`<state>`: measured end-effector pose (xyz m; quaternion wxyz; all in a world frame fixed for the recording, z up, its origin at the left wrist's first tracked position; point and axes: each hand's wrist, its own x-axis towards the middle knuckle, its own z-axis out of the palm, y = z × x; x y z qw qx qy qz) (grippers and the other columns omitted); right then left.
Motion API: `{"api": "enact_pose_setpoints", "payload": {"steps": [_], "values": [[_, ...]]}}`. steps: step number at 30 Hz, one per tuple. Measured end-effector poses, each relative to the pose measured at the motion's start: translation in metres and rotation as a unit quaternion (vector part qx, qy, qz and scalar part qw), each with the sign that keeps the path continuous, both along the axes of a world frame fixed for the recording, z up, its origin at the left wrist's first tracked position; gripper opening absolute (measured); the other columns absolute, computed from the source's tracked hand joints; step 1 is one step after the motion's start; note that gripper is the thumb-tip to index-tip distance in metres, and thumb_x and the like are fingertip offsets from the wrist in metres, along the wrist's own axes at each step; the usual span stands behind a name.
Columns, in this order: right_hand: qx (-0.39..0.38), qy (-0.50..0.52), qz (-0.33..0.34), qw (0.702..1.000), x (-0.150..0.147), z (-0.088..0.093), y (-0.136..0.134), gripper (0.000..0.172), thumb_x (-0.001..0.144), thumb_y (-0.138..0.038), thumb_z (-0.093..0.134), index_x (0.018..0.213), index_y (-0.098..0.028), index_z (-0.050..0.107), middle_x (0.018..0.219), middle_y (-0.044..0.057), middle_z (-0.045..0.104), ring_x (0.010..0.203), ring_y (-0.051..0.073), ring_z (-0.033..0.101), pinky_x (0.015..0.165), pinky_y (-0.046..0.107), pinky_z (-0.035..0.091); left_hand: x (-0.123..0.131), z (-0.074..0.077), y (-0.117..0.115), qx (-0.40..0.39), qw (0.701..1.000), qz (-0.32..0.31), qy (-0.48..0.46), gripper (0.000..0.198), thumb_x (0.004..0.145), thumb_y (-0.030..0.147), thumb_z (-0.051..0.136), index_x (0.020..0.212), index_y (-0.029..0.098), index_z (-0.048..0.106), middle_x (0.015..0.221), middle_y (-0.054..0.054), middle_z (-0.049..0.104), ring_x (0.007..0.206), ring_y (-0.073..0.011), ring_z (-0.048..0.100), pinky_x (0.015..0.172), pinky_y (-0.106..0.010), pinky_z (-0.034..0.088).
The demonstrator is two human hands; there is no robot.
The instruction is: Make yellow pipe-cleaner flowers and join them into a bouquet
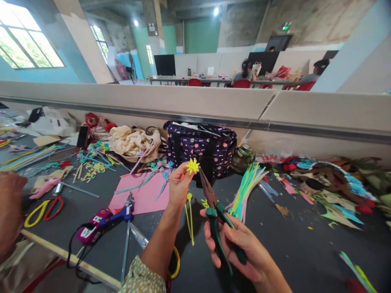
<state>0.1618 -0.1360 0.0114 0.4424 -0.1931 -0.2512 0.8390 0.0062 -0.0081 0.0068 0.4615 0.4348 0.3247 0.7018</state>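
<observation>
Fingers [182, 171] of the left hand [178, 186] are pinched on a small yellow flower [192, 165], held up above the bench [305, 244] in front of a dotted bag [200, 148]. Thin yellow stems [190, 215] hang below the wrist. The right hand [241, 249] is clenched round the green handles of the pliers [214, 205], whose nose points up and stands just beside the flower, apparently not touching it.

The work looks to be at the point of bringing tool to flower. A bite there would call for a steady pinch and a small, careful closing.

Whether the stems join the flower is hidden by the hand, and the plier nose is too small to read as parted or closed. A blurred hand [9, 211] at the left edge is cut off.
</observation>
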Motion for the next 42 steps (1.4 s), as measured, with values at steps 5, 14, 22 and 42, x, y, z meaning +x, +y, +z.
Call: {"api": "enact_pose_setpoints", "payload": {"steps": [5,14,22,42], "values": [[0.001,-0.007,0.012,1.0,0.0017,0.0006,-0.0012,0.046,0.081,-0.03,0.071,0.124,-0.018,0.06,0.099,0.011,0.065,0.085,0.023,0.065,0.069,0.042,0.06,-0.0007,-0.0002,0.0007,0.014,1.0,-0.004,-0.004,0.013,0.072,0.027,0.077,0.082,0.02,0.075,0.079,-0.002,0.069,0.077,-0.0137,0.062,0.075,-0.023,0.049],[0.001,-0.027,-0.015,1.0,0.0028,0.0023,-0.0002,0.045,0.077,-0.029,0.075,0.12,-0.018,0.066,0.104,0.012,0.064,0.093,0.023,0.062,0.075,0.04,0.058,-0.0031,-0.0037,0.0031,0.029,0.999,0.01,0.012,0.014,0.072,0.028,0.076,0.081,0.019,0.074,0.079,-0.001,0.067,0.077,-0.0129,0.061,0.074,-0.023,0.049],[-0.018,-0.07,-0.027,0.997,0.0034,0.0032,0.0021,0.045,0.071,-0.03,0.08,0.113,-0.017,0.07,0.078,0.003,0.059,0.06,0.011,0.057,0.063,0.03,0.057,-0.0042,-0.0019,0.0022,0.036,0.999,0.011,0.026,0.012,0.073,0.028,0.075,0.081,0.019,0.073,0.08,-0.001,0.065,0.077,-0.0126,0.059,0.072,-0.023,0.048],[0.011,-0.032,0.0,0.999,0.0066,0.0024,0.002,0.036,0.082,-0.027,0.07,0.116,-0.017,0.066,0.095,0.009,0.066,0.076,0.017,0.066,0.059,0.027,0.057,-0.0076,-0.0038,0.0035,0.081,0.993,0.009,0.082,0.005,0.079,0.023,0.069,0.081,0.02,0.072,0.082,-0.002,0.062,0.08,-0.0141,0.056,0.076,-0.025,0.045]]}}
